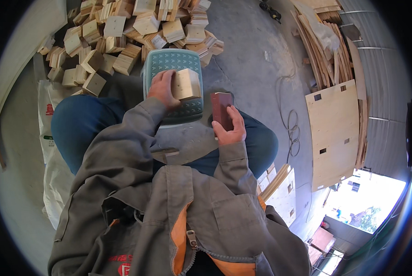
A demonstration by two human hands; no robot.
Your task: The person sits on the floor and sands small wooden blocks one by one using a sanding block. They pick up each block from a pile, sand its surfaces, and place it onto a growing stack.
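My left hand point(162, 89) is closed around the left side of a pale plywood block point(186, 84), which rests on the textured top of a teal plastic stool point(173, 59). Small dark dots mark the block's upper face. To the right of the stool, my right hand point(232, 126) grips a reddish-brown sanding block point(221, 108), its long side running away from me. The sanding block is held above my right leg, apart from the plywood block. My fingers hide part of each piece.
A large heap of plywood blocks point(123, 27) covers the floor beyond the stool. White sacks point(54, 147) lie at my left. On the right are a looped cable point(292, 138), a leaning plywood panel point(337, 129) and stacked boards point(279, 191). A small wood piece point(165, 152) lies between my legs.
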